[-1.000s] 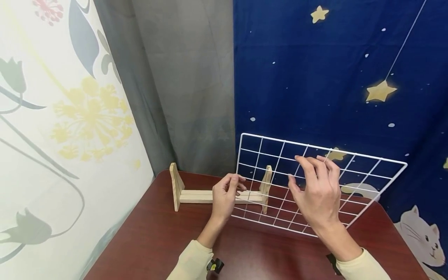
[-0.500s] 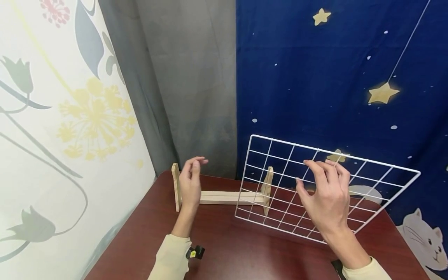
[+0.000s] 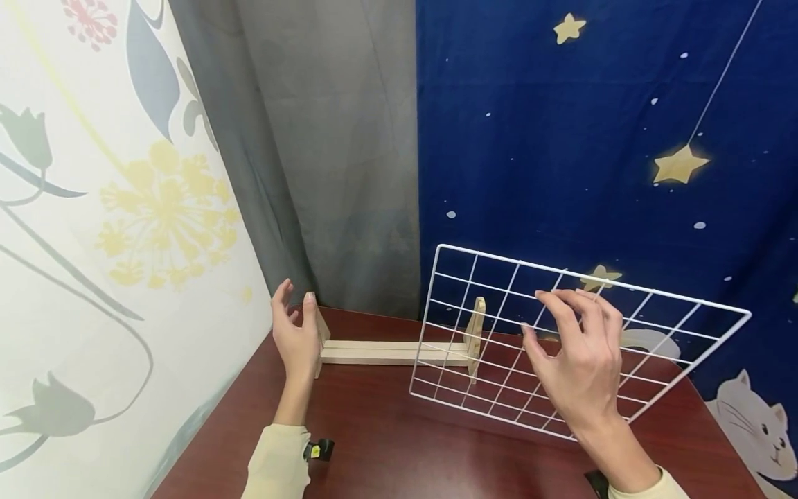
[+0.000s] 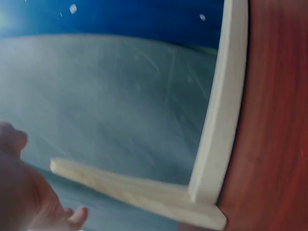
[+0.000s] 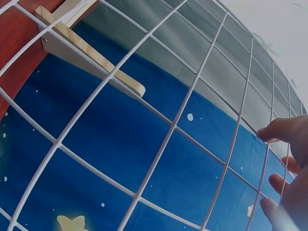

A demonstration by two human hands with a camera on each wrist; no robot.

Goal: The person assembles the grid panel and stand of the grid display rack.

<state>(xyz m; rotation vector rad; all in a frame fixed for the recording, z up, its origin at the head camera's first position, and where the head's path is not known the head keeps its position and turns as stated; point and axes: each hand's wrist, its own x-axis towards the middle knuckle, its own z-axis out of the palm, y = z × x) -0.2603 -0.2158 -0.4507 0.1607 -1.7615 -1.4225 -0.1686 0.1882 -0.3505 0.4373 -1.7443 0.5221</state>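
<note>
A white wire grid panel [image 3: 520, 263] is tilted in the air on the right, its wires bare. My right hand [image 3: 580, 353] holds it, thumb and fingers curled at its wires; in the right wrist view the fingertips [image 5: 269, 133] meet the mesh. My left hand [image 3: 298, 339] is raised beside the left end of a pale wooden stand [image 3: 374, 352], fingers spread and holding nothing. That stand has a long bar between two upright end pieces. In the left wrist view a gap shows between the hand [image 4: 29, 197] and the upright [image 4: 120, 187].
The stand rests near the back of a dark red table [image 3: 386, 430]. A grey curtain [image 3: 349, 173] and a blue star-patterned curtain [image 3: 561, 138] hang behind it. A flower-patterned white panel [image 3: 62, 291] borders the left side.
My left hand has let go of the grid's left edge and moved left to the stand's left end. The right hand keeps the grid, shifted slightly right and down.
</note>
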